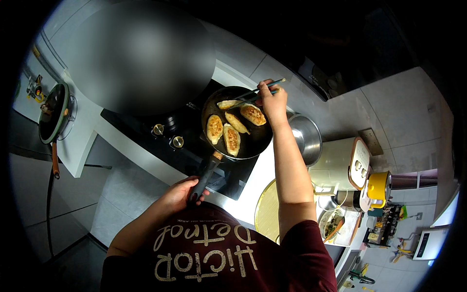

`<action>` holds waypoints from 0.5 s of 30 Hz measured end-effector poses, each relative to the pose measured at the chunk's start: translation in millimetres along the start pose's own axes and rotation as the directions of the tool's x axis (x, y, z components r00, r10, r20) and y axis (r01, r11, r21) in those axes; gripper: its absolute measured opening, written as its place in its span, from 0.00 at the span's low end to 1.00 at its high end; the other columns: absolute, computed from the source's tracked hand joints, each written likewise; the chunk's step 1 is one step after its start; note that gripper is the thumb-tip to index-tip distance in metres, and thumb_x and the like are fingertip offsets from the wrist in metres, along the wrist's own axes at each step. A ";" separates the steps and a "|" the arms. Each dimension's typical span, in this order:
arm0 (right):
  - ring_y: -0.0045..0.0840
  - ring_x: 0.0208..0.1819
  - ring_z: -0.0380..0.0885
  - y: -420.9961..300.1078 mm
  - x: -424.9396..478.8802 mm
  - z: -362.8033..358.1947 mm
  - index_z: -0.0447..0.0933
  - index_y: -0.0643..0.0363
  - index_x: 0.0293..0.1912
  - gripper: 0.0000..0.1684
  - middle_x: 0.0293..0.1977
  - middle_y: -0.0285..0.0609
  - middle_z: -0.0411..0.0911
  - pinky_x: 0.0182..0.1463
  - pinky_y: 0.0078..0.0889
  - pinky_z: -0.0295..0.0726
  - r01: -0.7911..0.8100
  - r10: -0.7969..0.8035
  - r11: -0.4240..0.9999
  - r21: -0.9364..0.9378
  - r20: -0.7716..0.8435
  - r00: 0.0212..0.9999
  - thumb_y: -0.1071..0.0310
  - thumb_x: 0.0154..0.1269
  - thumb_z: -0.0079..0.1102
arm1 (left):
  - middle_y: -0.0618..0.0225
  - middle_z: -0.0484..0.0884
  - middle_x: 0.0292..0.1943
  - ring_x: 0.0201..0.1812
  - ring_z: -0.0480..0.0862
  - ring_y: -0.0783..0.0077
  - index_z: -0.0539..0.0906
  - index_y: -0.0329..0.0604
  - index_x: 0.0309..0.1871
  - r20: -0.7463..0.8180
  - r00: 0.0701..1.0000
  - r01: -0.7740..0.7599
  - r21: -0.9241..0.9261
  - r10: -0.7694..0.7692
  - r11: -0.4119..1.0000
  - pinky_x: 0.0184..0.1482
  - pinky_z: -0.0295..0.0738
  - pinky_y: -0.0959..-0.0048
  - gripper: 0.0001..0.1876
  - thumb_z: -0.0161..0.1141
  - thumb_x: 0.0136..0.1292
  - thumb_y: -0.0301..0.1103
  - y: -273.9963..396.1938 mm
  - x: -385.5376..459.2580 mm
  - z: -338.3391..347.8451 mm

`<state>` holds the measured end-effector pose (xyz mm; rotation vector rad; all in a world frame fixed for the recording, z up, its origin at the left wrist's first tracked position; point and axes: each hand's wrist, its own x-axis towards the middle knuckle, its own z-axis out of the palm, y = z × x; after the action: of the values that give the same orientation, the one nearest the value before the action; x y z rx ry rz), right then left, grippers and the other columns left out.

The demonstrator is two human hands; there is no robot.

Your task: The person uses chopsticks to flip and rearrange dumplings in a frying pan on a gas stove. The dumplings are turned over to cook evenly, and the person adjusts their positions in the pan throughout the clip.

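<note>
A dark frying pan (255, 140) sits on the black glass cooktop (135, 126), with several browned dumplings (232, 139) lying apart or close together in it. Around the pan's black handle (204, 179) my left hand (184, 193) is closed, near my body. My right hand (271, 100) holds a pair of dark chopsticks (251, 98) over the pan's far right side. Their tips are at the pale dumpling (228, 104) at the back; whether they grip it is hard to tell. Beside that one lies a large browned dumpling (253, 114).
Right of the pan stand a steel bowl (310, 140), a cream-coloured appliance (332, 160) and a round yellowish tray (265, 208). Farther right are a bowl of chopped filling (332, 224) and a yellow pot (377, 186). A lidded pan (54, 113) stands at the left. A blurred patch hides the upper left.
</note>
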<state>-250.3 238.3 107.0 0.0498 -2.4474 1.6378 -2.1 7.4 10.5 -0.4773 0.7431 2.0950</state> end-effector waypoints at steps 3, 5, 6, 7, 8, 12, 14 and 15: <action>0.18 0.18 0.74 16.3 -4.6 5.8 0.76 0.66 0.30 0.11 0.19 0.37 0.75 0.20 0.18 0.72 0.186 -0.187 0.973 -0.135 0.006 0.982 0.66 0.64 0.55 | 0.59 0.80 0.38 0.34 0.78 0.70 0.68 0.45 0.50 0.010 1.000 0.008 0.005 -0.008 1.000 0.37 0.73 0.69 0.14 0.35 0.72 0.40 -1.0 2.5 -2.8; 0.41 0.24 0.78 -8.2 -21.3 15.9 0.74 0.71 0.21 0.13 0.24 0.52 0.78 0.31 0.33 0.75 0.186 -0.194 0.970 -0.156 -0.037 0.980 0.72 0.58 0.58 | 0.59 0.80 0.39 0.35 0.78 0.70 0.68 0.44 0.50 0.021 1.000 0.000 -0.002 0.000 1.000 0.38 0.73 0.69 0.14 0.35 0.72 0.40 -2.8 2.6 -6.5; 0.42 0.24 0.77 -9.3 -25.9 16.9 0.74 0.71 0.21 0.13 0.24 0.53 0.78 0.31 0.32 0.75 0.218 -0.229 0.961 -0.170 -0.045 0.973 0.73 0.57 0.58 | 0.59 0.80 0.39 0.35 0.78 0.70 0.68 0.44 0.50 0.031 1.000 -0.002 -0.001 0.002 1.000 0.38 0.74 0.69 0.14 0.35 0.72 0.40 -2.8 3.0 -6.9; 0.44 0.25 0.77 -10.0 -29.4 17.7 0.73 0.71 0.21 0.12 0.24 0.53 0.78 0.31 0.32 0.75 0.249 -0.263 0.951 -0.185 -0.051 0.964 0.73 0.57 0.58 | 0.59 0.80 0.39 0.35 0.78 0.70 0.68 0.44 0.50 0.030 1.000 -0.001 0.002 0.001 1.000 0.38 0.74 0.69 0.14 0.35 0.72 0.40 -2.5 2.9 -6.8; 0.44 0.25 0.77 -12.6 -35.1 18.7 0.73 0.71 0.21 0.12 0.25 0.53 0.78 0.31 0.32 0.75 0.240 -0.255 0.950 -0.200 -0.054 0.965 0.74 0.57 0.58 | 0.59 0.80 0.39 0.35 0.78 0.70 0.69 0.44 0.50 0.028 1.000 0.000 0.004 0.000 1.000 0.38 0.74 0.69 0.14 0.35 0.72 0.40 -2.3 2.6 -6.6; 0.36 0.20 0.77 -16.7 -46.6 24.9 0.74 0.70 0.24 0.11 0.21 0.50 0.77 0.26 0.28 0.73 0.393 -0.438 0.870 -0.296 -0.101 0.893 0.73 0.60 0.56 | 0.59 0.80 0.39 0.35 0.79 0.69 0.69 0.44 0.50 0.024 1.000 0.010 0.011 -0.011 1.000 0.38 0.74 0.69 0.14 0.35 0.72 0.40 -0.9 2.4 -3.3; 0.39 0.21 0.77 -20.3 -50.2 30.0 0.73 0.71 0.25 0.10 0.24 0.50 0.77 0.27 0.28 0.72 0.456 -0.498 0.844 -0.281 -0.097 0.862 0.74 0.60 0.57 | 0.59 0.80 0.39 0.35 0.79 0.69 0.69 0.44 0.50 0.028 1.000 0.014 -0.002 -0.014 1.000 0.38 0.74 0.69 0.14 0.35 0.72 0.40 -2.3 3.7 -6.7; 0.45 0.24 0.75 -21.9 -50.9 36.9 0.72 0.71 0.24 0.10 0.25 0.52 0.76 0.29 0.30 0.73 0.313 -0.342 0.926 -0.212 -0.119 0.932 0.75 0.58 0.57 | 0.59 0.80 0.39 0.35 0.79 0.69 0.68 0.44 0.50 0.030 0.999 0.014 -0.008 -0.014 1.000 0.38 0.74 0.69 0.14 0.35 0.72 0.40 -2.1 4.3 -8.0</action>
<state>-202.6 191.8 104.2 0.2798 -2.3135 1.2165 -2.3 5.7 1.3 -0.4530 0.7121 2.0889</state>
